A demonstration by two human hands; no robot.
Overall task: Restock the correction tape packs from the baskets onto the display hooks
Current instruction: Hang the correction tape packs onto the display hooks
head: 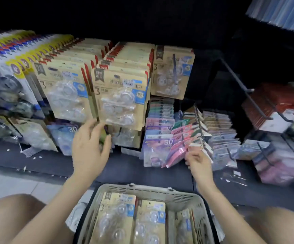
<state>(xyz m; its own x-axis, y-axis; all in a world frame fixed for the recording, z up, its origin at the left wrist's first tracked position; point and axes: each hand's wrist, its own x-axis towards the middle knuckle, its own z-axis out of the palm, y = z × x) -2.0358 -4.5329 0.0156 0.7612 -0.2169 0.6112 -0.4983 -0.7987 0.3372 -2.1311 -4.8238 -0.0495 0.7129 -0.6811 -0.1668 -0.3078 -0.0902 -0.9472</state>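
Kraft-card correction tape packs (120,95) hang in thick rows on display hooks at centre. More of the same packs (118,213) lie in a beige plastic basket (148,190) between my knees. My left hand (89,147) is raised below the front hanging pack, fingers spread, touching its lower edge and holding nothing. My right hand (198,161) pinches the lower corner of pink and purple packs (176,150) hanging on a lower hook to the right.
Blue and yellow carded packs (10,73) fill the hooks at left. A lone kraft pack (172,73) hangs further right. Bare black hooks (246,95) jut out at right above boxed goods (280,110). A dark shelf base (125,166) runs below.
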